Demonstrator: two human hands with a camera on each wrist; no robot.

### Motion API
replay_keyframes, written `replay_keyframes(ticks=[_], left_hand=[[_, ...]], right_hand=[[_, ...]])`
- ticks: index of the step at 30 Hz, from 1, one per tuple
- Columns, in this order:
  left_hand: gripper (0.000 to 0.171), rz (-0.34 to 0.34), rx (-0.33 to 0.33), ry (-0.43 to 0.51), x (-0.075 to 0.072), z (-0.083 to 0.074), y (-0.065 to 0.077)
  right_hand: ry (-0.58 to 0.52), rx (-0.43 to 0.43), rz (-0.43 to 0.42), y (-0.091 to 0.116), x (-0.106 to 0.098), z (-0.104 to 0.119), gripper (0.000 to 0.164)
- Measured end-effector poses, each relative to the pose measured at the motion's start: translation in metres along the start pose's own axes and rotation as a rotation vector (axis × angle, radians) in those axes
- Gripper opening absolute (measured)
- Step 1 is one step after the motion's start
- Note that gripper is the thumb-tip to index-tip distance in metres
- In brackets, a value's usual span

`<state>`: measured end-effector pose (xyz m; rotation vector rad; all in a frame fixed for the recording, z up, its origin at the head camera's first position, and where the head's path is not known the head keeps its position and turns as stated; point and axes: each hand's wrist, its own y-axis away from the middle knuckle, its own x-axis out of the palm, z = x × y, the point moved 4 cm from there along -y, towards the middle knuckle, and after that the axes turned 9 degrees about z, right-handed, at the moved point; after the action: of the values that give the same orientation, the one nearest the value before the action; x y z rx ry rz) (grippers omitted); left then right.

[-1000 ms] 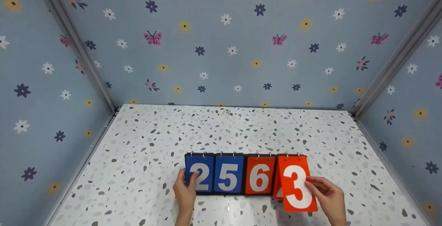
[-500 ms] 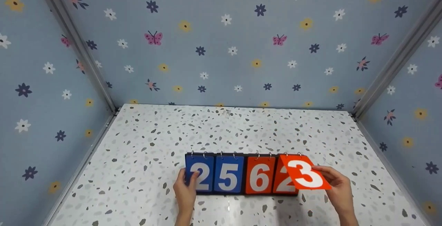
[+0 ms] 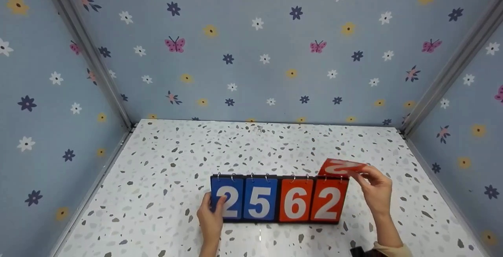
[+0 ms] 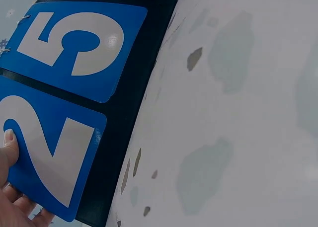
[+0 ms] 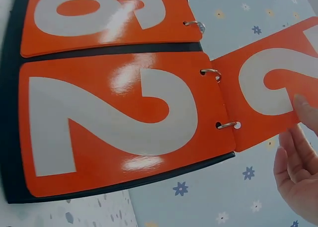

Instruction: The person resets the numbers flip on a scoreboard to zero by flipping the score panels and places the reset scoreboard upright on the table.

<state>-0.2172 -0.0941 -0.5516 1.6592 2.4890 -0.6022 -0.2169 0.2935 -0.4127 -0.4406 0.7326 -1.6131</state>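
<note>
A black flip scoreboard [image 3: 278, 198] stands on the table, its number cards hung on metal rings and reading 2, 5, 6, 2. The left hand [image 3: 211, 213] grips its left end, thumb over the blue 2 card [image 4: 54, 152]. Between thumb and fingers, the right hand [image 3: 375, 186] pinches a red number card [image 3: 340, 166], which is swung up over the top edge at the right end. In the right wrist view, that card shows a white 2 on its visible side, and the red 2 card [image 5: 124, 122] lies exposed below the rings [image 5: 226, 125].
A speckled white table [image 3: 165, 151] lies under the scoreboard. Behind it rises a flowered blue wall panel [image 3: 251, 44], with more panels at both sides and grey metal posts [image 3: 84, 44] at the corners.
The right hand has lifted the red 3 card up and over the top edge, uncovering the red 2 card beneath. The left hand has stayed in place.
</note>
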Motion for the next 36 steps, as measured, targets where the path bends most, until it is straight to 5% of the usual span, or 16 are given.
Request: replay_keyframes(ticks=[9,14,17,22,24,30,36], left_hand=[[0.023,0.006,-0.021,0.009,0.0,0.001,0.0],[0.021,-0.007,-0.003,0.016,0.0,0.001,0.001],[0.021,-0.009,0.009,0.02,0.0,0.0,0.001],[0.021,-0.007,0.01,0.018,0.0,0.0,0.001],[0.021,-0.006,0.006,0.012,0.0,0.0,0.001],[0.023,0.006,-0.019,0.003,0.001,0.001,0.0],[0.024,0.013,-0.032,-0.007,0.001,0.0,0.0]], right_hand=[[0.069,0.143,-0.022,-0.023,0.002,-0.02,0.011],[0.109,0.211,-0.02,-0.029,-0.002,-0.05,0.013],[0.114,0.214,-0.002,-0.03,-0.004,-0.07,0.017],[0.174,0.258,0.006,-0.025,-0.022,-0.149,0.02],[0.246,0.3,0.02,-0.026,-0.023,-0.161,0.022],[0.371,0.404,0.162,-0.038,0.0,-0.098,0.03],[0.505,0.62,0.256,-0.039,0.006,-0.094,0.031]])
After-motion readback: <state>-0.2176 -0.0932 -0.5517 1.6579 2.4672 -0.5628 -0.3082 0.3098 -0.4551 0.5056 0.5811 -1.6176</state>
